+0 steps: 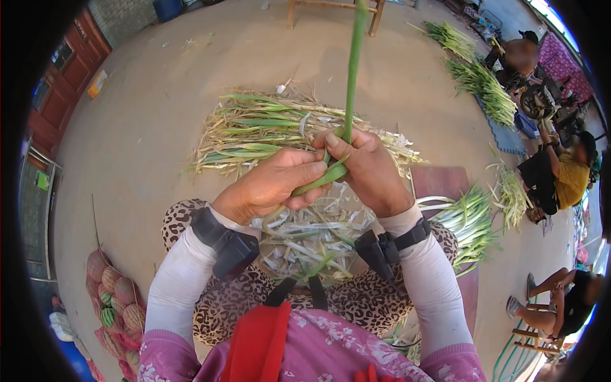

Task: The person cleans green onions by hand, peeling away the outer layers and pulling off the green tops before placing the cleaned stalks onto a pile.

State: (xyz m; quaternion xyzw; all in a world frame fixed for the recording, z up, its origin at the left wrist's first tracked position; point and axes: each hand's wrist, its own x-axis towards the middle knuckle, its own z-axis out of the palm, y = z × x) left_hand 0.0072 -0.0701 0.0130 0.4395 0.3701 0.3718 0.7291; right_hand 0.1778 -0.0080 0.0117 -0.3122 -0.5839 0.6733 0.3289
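Note:
Both my hands are on a green onion (353, 71), whose long green leaf rises past the top of the view. My right hand (377, 167) grips it around the base of the upright part, thumb pressed on it. With thumb and fingers, my left hand (272, 181) pinches a bent, folded length of the green leaf just beside the right hand. A paler stem hangs below the left hand. Beyond the hands lies a heap of untrimmed green onions (258, 124) with dry, brown outer leaves. Peeled skins and scraps (310, 243) cover the floor between my knees.
Cleaned green onions (470, 224) rest on a dark red board (439, 179) at right. A net bag of melons (117, 305) stands at lower left. Three people sit along the right side, near more green onion piles (482, 88). A wooden stool (334, 4) stands far ahead.

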